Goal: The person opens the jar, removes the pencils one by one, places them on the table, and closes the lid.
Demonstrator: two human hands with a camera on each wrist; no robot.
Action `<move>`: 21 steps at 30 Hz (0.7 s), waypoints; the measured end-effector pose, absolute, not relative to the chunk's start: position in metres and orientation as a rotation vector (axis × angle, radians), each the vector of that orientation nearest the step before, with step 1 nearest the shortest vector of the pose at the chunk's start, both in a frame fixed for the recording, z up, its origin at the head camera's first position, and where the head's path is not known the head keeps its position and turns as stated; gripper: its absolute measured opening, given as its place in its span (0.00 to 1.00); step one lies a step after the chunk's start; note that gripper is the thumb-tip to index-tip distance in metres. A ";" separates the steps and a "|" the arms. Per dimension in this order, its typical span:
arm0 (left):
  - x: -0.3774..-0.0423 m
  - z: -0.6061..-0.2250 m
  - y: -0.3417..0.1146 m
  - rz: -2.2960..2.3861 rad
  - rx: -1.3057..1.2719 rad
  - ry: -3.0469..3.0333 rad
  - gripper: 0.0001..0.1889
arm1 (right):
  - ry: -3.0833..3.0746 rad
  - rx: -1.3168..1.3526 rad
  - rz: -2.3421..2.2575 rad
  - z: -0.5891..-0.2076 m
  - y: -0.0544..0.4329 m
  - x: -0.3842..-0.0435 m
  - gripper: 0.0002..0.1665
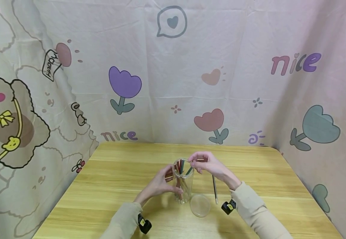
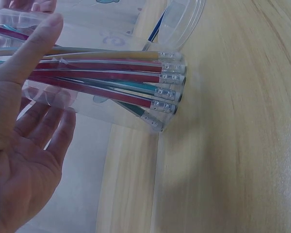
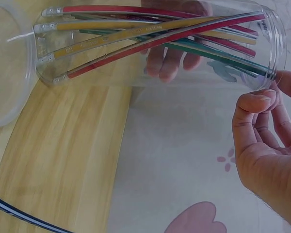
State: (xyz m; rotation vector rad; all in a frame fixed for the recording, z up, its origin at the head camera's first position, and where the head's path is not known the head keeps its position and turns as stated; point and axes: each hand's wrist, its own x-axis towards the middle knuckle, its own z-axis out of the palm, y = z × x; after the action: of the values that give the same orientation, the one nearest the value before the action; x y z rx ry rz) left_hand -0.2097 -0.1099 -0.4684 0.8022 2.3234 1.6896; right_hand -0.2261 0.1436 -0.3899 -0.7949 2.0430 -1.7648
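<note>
A clear jar (image 1: 187,190) of coloured pencils (image 1: 181,166) stands on the wooden surface (image 1: 116,172) — the left grip (image 1: 160,182) curls round its side, the right grip (image 1: 210,165) bends its fingers at the rim. A round lid (image 1: 200,206) lies just beside the jar's base — with a dark pencil (image 1: 215,189) nearby.

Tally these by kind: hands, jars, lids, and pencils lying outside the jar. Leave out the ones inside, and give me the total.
Hands: 2, the left hand and the right hand
Jars: 1, the clear jar
Lids: 1, the round lid
Pencils outside: 1, the dark pencil
Total: 5
</note>
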 end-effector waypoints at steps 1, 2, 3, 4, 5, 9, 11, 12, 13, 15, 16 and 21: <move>-0.210 -0.468 -0.110 1.695 0.804 2.318 0.46 | 2.041 -0.789 -1.765 -0.390 0.144 -0.226 0.09; -0.210 -0.468 -0.110 1.701 0.807 2.311 0.46 | 2.041 -0.785 -1.760 -0.390 0.143 -0.227 0.10; -0.210 -0.468 -0.110 1.706 0.807 2.304 0.46 | 2.043 -0.784 -1.756 -0.390 0.143 -0.227 0.10; -0.210 -0.468 -0.110 1.711 0.806 2.297 0.46 | 2.046 -0.784 -1.751 -0.390 0.143 -0.227 0.10; -0.210 -0.468 -0.111 1.713 0.803 2.294 0.46 | 2.052 -0.783 -1.747 -0.391 0.143 -0.227 0.10; -0.210 -0.469 -0.111 1.712 0.809 2.288 0.46 | 2.084 -0.778 -1.754 -0.392 0.140 -0.227 0.12; -0.211 -0.469 -0.111 1.712 0.819 2.285 0.46 | 2.122 -0.795 -1.754 -0.392 0.138 -0.226 0.14; -0.211 -0.469 -0.111 1.715 0.824 2.282 0.46 | 2.147 -0.813 -1.750 -0.393 0.138 -0.226 0.15; -0.211 -0.470 -0.111 1.715 0.829 2.281 0.46 | 2.174 -0.839 -1.745 -0.393 0.137 -0.226 0.15; -0.211 -0.469 -0.111 1.721 0.834 2.277 0.45 | 2.257 -0.920 -1.711 -0.393 0.135 -0.225 0.15; -0.211 -0.469 -0.111 1.721 0.836 2.277 0.45 | 2.297 -0.963 -1.690 -0.393 0.135 -0.226 0.14; -0.210 -0.469 -0.111 1.714 0.836 2.282 0.46 | 2.431 -1.065 -1.610 -0.393 0.131 -0.225 0.09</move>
State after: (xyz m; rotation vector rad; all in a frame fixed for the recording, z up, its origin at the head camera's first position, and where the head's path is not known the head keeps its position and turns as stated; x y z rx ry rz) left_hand -0.2102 -0.1113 -0.4692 0.8363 2.2824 1.7142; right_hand -0.2251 0.1314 -0.3928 -1.0649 2.4312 -1.6100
